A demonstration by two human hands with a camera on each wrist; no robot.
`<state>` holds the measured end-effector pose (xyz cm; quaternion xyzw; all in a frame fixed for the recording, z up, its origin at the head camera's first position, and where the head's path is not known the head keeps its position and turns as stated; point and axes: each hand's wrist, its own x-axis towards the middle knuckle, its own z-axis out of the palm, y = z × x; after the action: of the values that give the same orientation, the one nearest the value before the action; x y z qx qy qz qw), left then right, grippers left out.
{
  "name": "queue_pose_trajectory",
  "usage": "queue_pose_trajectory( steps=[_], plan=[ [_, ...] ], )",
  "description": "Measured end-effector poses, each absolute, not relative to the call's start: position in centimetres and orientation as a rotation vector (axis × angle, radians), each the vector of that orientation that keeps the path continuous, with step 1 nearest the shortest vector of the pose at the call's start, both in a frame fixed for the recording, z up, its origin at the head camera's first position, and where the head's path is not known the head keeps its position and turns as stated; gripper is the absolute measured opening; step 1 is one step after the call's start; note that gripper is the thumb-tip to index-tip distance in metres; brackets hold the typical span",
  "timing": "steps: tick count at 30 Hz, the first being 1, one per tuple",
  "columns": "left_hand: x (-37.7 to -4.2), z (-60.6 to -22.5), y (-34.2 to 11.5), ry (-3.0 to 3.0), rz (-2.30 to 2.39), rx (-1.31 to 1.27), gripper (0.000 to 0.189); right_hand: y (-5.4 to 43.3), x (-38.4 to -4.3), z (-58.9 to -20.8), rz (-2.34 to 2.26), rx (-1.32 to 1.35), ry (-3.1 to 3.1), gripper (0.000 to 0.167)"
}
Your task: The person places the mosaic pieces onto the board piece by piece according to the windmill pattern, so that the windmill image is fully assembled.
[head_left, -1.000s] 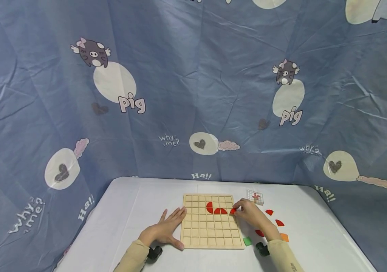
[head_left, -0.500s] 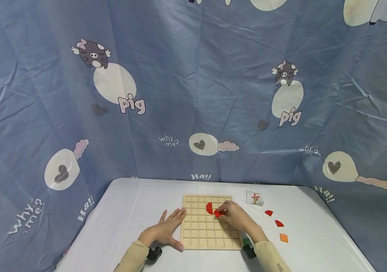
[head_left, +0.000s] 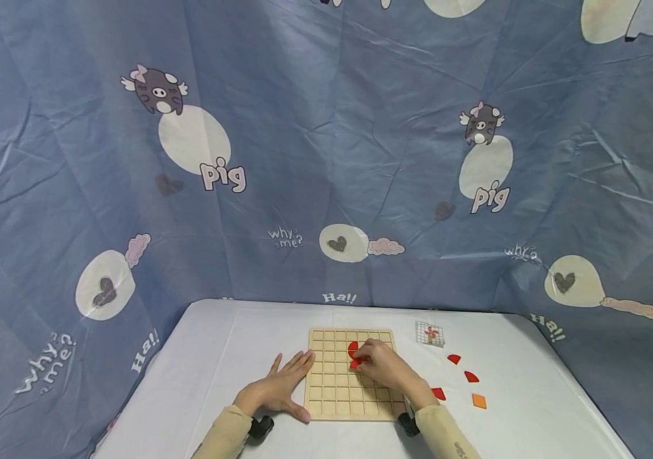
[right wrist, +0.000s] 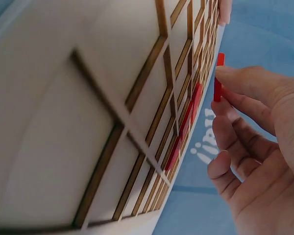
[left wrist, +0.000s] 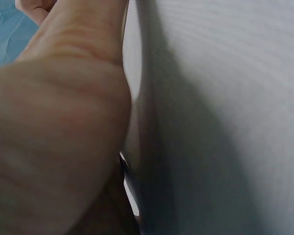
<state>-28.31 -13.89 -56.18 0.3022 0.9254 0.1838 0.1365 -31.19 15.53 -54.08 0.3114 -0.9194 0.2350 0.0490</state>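
A wooden grid board (head_left: 326, 396) lies on the white table. My left hand (head_left: 278, 385) rests spread along its left edge, fingers straight; its heel and wrist (left wrist: 63, 107) fill much of the left wrist view. Over the board's upper middle, my right hand (head_left: 386, 366) pinches a red quarter-circle tile (right wrist: 218, 78) between thumb and fingers, held just above the grid in the right wrist view. Beneath it, red tiles (right wrist: 187, 117) sit in the cells. From the head view, one red quarter-circle (head_left: 352, 347) shows beside the fingertips, and the hand hides the others.
Right of the board lie loose red tiles (head_left: 472, 377) and an orange square (head_left: 479, 401). Behind them is a gridded pattern card (head_left: 430, 334) with a red figure. A green tile is mostly hidden by the right wrist. A blue printed curtain (head_left: 280, 191) hangs behind the table.
From the board's right edge, my right hand has moved left across the grid with the red tile, over the tiles in the cells. My left hand has stayed in place.
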Motion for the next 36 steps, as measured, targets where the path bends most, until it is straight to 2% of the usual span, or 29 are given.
queue_pose_trajectory(
  steps=[20, 36],
  plan=[
    [-28.4, -56.4, -13.8, 2.684, 0.507, 0.85, 0.13, 12.9, -31.7, -54.7, 0.659, 1.056, -2.806, 0.018],
    [-28.4, -56.3, -13.9, 2.684, 0.507, 0.859, 0.129, 12.3, -31.9, -54.2, 0.49, 1.084, -2.838, 0.028]
  ],
)
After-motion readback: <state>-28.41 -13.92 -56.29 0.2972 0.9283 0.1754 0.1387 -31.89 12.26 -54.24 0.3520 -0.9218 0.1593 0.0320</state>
